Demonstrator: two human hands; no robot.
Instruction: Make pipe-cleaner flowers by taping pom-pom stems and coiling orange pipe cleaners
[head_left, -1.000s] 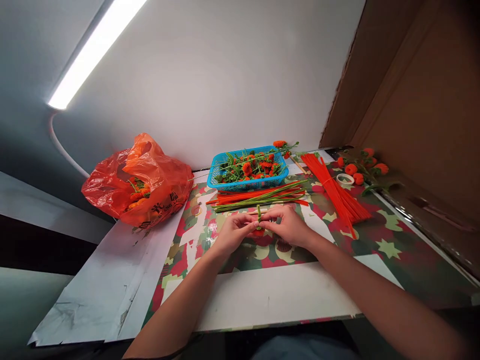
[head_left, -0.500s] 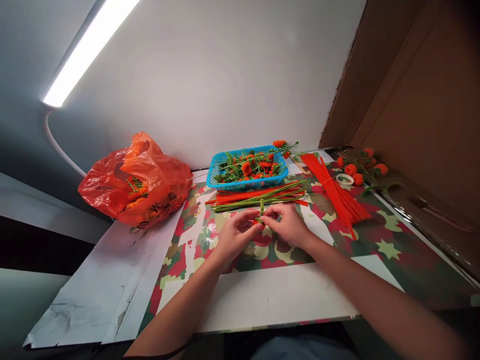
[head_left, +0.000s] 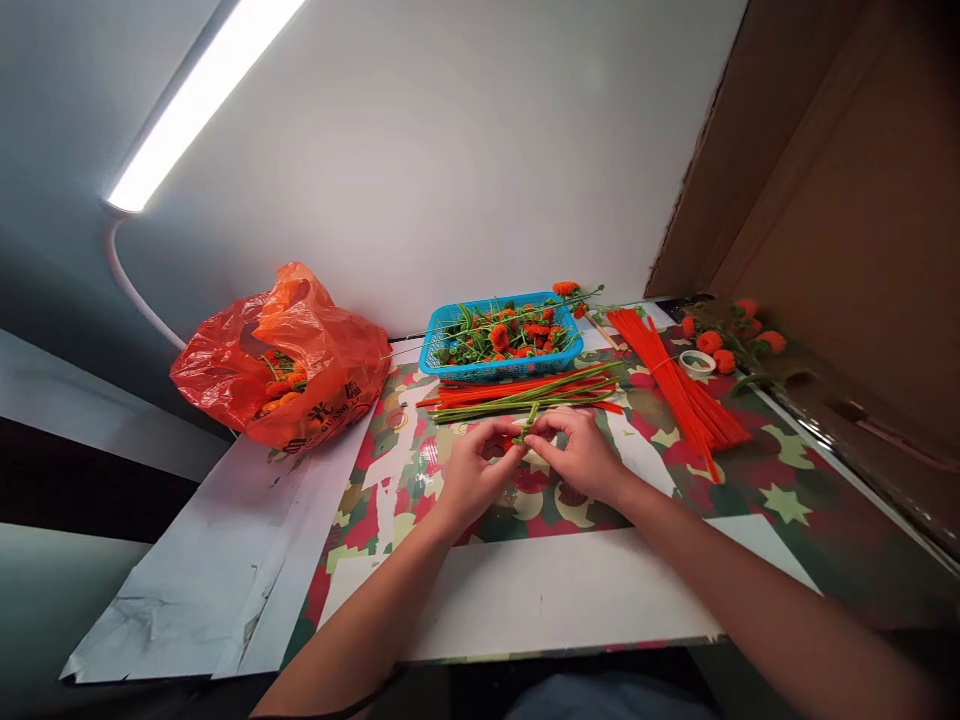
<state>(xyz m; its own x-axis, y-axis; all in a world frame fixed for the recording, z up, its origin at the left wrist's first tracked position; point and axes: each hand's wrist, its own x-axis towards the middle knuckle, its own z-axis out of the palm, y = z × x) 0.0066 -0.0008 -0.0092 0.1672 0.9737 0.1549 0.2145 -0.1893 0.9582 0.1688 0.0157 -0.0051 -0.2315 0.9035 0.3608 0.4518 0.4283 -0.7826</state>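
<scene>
Between my two hands is a small pipe-cleaner flower, its short green fuzzy stem poking up and leaning right. Most of its orange head is covered by fingers. My left hand is closed in a pinch on the flower's lower part. From the other side, the thumb and fingertips of my right hand pinch the green stem. Just beyond the fingertips lie green pipe cleaners alongside some red-orange ones.
Behind them stands a blue basket of orange flowers with green stems. A red plastic bag with more flowers sits left. To the right lie a red-orange pipe-cleaner bundle, a tape roll and finished flowers. A lamp hangs upper left.
The green stem has tipped from upright to leaning right, and less of the orange head shows. Both hands stay pinched together. The whole view has shifted slightly.
</scene>
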